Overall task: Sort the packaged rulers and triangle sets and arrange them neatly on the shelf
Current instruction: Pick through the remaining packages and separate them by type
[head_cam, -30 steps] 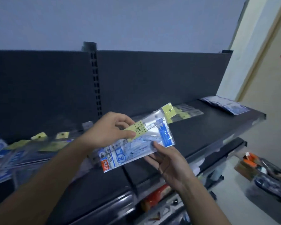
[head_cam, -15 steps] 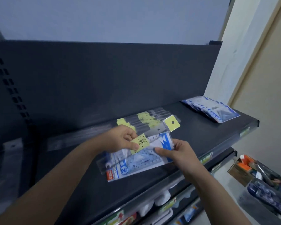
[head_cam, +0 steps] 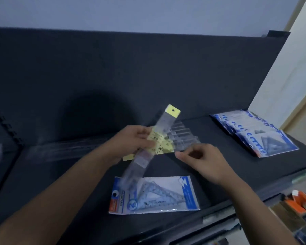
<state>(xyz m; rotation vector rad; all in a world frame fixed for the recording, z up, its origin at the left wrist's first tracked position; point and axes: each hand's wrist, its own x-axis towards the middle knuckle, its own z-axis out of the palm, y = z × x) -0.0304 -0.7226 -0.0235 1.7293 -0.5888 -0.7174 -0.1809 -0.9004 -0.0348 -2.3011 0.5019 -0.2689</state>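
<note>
Dark shelf (head_cam: 210, 165); rulers parted from triangle sets
Left hand (head_cam: 136, 140) grips one packaged ruler (head_cam: 163, 123), tilted over the ruler pile (head_cam: 182, 138), likely to add it; right hand (head_cam: 201, 161) fingers curl beside the pile, grip unclear; one triangle set (head_cam: 154, 195) lies near; triangle stack (head_cam: 254, 133) far right.

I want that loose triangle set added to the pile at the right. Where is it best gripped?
Probably its right short end, coming from the right. The triangle set lies flat and thin on the shelf, so fingers would slide under that free edge and pinch. The ruler in the left hand crosses over its left corner, blocking that side.
</note>
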